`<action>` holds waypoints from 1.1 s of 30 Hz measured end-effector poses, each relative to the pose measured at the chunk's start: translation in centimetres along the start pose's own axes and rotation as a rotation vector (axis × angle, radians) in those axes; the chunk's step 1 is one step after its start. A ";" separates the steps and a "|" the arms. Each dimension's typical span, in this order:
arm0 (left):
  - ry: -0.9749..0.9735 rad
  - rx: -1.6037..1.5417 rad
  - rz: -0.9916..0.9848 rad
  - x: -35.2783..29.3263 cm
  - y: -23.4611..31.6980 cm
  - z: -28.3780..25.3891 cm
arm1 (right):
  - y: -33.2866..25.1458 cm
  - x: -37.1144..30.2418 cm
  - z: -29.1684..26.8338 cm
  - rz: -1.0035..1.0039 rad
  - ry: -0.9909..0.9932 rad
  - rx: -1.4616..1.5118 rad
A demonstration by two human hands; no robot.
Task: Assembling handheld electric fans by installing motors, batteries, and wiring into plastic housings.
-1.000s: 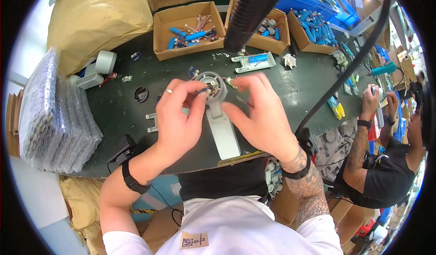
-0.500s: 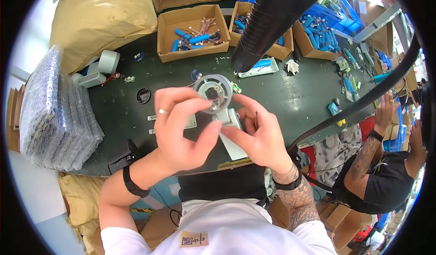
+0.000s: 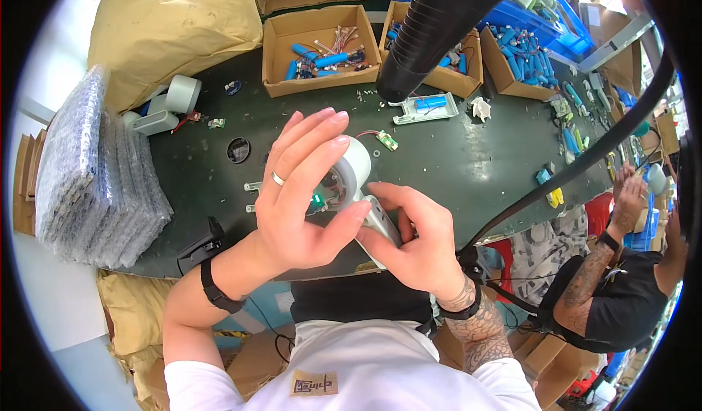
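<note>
My right hand [image 3: 415,239] is closed round the handle [image 3: 379,223] of a white handheld device with a round, hollow head [image 3: 356,164]. The head is tilted to the left, and dark parts show inside it. My left hand [image 3: 300,191] is held up beside the head with its fingers stretched out and the thumb apart. It covers part of the head; whether it touches it I cannot tell. A green light [image 3: 316,201] glows between the left hand and the head. Just beyond the head lies a small green circuit board [image 3: 387,140] with thin wires.
Open cardboard boxes [image 3: 319,89] of blue batteries and wires line the back. A black tube [image 3: 431,38] hangs over the table. Bubble-wrapped stacks [image 3: 110,184] stand at left, beside white housings [image 3: 183,94]. A black ring [image 3: 238,150] lies near my left hand. Another person [image 3: 607,287] works at right.
The device's head has turned to the left, and a green light now shows by it. My left fingers have straightened and lifted away from the head's opening. My right hand still grips the handle.
</note>
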State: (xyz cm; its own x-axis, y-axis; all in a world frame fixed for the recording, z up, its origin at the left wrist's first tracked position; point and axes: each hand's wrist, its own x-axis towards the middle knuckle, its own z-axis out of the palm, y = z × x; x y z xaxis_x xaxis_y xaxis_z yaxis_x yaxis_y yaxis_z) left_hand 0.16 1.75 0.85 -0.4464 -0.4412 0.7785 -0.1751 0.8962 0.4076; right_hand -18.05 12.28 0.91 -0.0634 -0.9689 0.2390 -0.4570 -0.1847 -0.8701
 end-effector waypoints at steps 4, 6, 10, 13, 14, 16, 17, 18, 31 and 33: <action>0.005 -0.005 0.006 0.1 0.1 0.0 | 0.1 0.0 0.3 -0.043 0.032 -0.003; 0.007 -0.011 0.010 0.1 0.1 0.0 | 0.1 0.0 0.3 -0.038 0.033 -0.014; 0.012 -0.013 0.016 0.1 0.2 -0.1 | 0.1 0.0 0.3 -0.032 0.036 -0.042; 0.018 -0.010 0.014 0.1 0.2 -0.1 | 0.1 -0.1 0.4 -0.067 0.053 -0.052; 0.018 -0.010 0.014 0.1 0.2 -0.1 | 0.1 -0.2 0.4 -0.067 0.053 -0.053; 0.023 -0.017 0.019 0.1 0.2 -0.1 | 0.1 -0.3 0.4 -0.081 0.057 -0.069; 0.023 -0.017 0.020 0.1 0.2 -0.1 | 0.0 -0.3 0.3 -0.081 0.058 -0.070; 0.026 -0.021 0.022 0.1 0.2 0.0 | 0.0 -0.4 0.3 -0.076 0.064 -0.070; 0.006 -0.035 0.040 0.3 0.3 -0.3 | 0.4 -0.6 0.5 -0.242 0.178 -0.216; 0.000 -0.058 0.033 0.1 0.2 -0.5 | 0.8 -0.4 0.8 -0.304 0.226 -0.268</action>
State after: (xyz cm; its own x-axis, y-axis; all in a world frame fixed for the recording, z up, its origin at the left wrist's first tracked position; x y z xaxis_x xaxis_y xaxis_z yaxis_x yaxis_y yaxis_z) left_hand 0.53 1.88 1.23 -0.4508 -0.4112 0.7923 -0.1089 0.9063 0.4084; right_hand -17.69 12.34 -0.23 -0.0694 -0.8115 0.5803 -0.6960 -0.3773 -0.6109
